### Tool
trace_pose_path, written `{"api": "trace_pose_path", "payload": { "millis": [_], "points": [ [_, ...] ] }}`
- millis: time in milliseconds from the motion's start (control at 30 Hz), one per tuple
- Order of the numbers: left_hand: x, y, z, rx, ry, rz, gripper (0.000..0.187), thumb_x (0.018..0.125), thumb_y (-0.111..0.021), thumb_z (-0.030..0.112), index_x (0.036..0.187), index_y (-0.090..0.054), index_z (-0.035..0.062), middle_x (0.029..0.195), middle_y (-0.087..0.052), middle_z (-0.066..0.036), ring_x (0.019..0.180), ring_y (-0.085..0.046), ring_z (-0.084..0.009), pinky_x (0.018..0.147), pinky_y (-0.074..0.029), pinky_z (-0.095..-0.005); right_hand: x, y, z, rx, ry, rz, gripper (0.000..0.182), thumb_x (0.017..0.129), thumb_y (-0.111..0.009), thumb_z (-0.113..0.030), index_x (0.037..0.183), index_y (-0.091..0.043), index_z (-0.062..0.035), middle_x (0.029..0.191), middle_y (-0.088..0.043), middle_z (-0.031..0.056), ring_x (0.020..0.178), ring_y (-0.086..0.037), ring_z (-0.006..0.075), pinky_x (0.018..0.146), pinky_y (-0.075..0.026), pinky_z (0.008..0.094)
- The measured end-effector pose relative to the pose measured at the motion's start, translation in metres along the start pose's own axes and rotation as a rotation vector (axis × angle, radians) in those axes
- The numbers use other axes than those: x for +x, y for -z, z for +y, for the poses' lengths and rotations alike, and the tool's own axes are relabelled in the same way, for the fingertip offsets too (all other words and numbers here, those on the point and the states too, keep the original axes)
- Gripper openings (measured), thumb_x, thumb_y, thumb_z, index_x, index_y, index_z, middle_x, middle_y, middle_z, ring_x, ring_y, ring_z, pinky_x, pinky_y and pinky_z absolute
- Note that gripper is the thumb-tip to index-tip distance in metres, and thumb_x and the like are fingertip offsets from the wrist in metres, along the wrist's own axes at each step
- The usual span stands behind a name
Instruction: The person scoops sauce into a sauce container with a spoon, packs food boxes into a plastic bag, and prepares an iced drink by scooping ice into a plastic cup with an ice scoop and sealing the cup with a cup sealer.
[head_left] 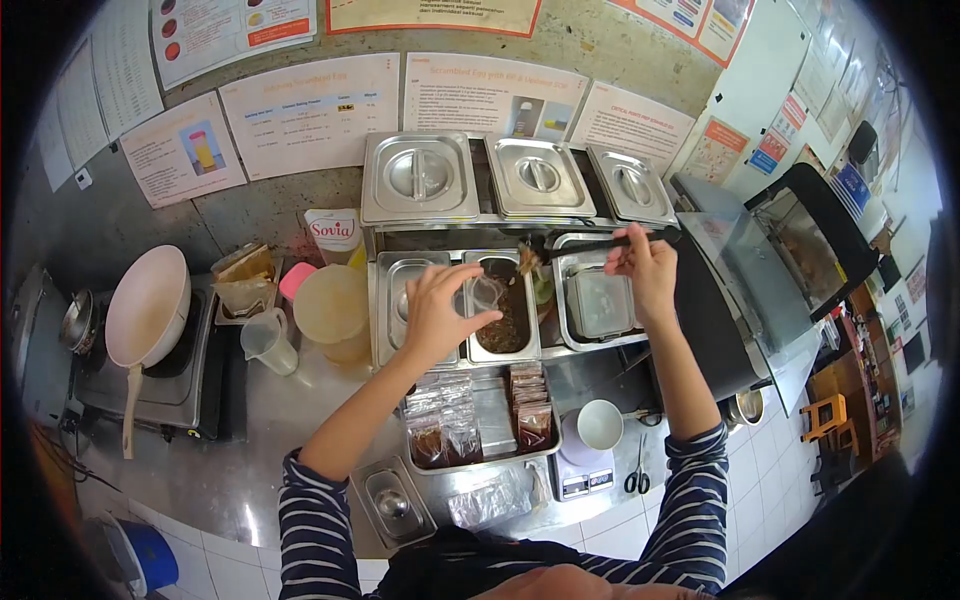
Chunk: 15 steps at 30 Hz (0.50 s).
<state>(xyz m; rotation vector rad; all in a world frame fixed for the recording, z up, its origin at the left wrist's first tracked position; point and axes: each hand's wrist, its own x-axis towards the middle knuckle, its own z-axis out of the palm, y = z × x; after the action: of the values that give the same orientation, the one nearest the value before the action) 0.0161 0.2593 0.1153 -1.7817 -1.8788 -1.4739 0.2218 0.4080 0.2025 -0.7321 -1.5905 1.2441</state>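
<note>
My left hand pinches a small clear plastic cup over a steel food pan of dark, chopped food. My right hand is closed around a long black utensil, held roughly level to the right of the cup. Brownish food clings to its left end, close above the pan's far part. Whether that end is a spoon or tongs, I cannot tell. A pan with a translucent lidded box sits below my right hand.
Lidded steel pans line the raised back shelf. A tray of filled sachets stands in front, beside a scale with a white bowl and black-handled scissors. Leftward are jugs and a frying pan on a stove.
</note>
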Motion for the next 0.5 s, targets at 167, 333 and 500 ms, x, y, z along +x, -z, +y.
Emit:
{"api": "trace_pose_path", "payload": {
  "millis": [167, 333, 500],
  "points": [
    [0.021, -0.016, 0.015, 0.019, 0.087, 0.037, 0.054, 0.056, -0.079, 0.036, 0.102, -0.061, 0.013, 0.092, -0.058, -0.005, 0.091, -0.049, -0.0194, 0.083, -0.03, -0.0342, -0.002, -0.005, -0.029, -0.031, 0.131, -0.005, 0.032, 0.092, -0.045, -0.025, 0.084, -0.059, 0.003, 0.061, -0.059, 0.0082, 0.051, -0.057, 0.0118, 0.049, -0.049, 0.023],
    [0.028, -0.029, 0.018, 0.074, 0.129, 0.078, 0.055, 0.057, -0.077, 0.04, 0.1, -0.061, 0.0105, 0.092, -0.061, -0.001, 0.09, -0.047, -0.0182, 0.083, -0.029, -0.0338, -0.018, -0.022, -0.024, -0.142, 0.262, -0.03, 0.024, 0.091, -0.047, -0.015, 0.084, -0.059, 0.0038, 0.063, -0.06, 0.0077, 0.055, -0.06, 0.0123, 0.052, -0.051, 0.0242],
    [0.028, -0.036, 0.021, 0.087, 0.203, 0.109, 0.056, 0.058, -0.076, 0.042, 0.101, -0.061, 0.0098, 0.093, -0.062, 0.001, 0.09, -0.047, -0.0176, 0.083, -0.028, -0.034, -0.031, -0.029, -0.02, -0.458, 0.557, -0.118, 0.015, 0.087, -0.052, -0.009, 0.086, -0.06, 0.0032, 0.067, -0.063, 0.0063, 0.058, -0.063, 0.0132, 0.054, -0.051, 0.0235]
  ]
}}
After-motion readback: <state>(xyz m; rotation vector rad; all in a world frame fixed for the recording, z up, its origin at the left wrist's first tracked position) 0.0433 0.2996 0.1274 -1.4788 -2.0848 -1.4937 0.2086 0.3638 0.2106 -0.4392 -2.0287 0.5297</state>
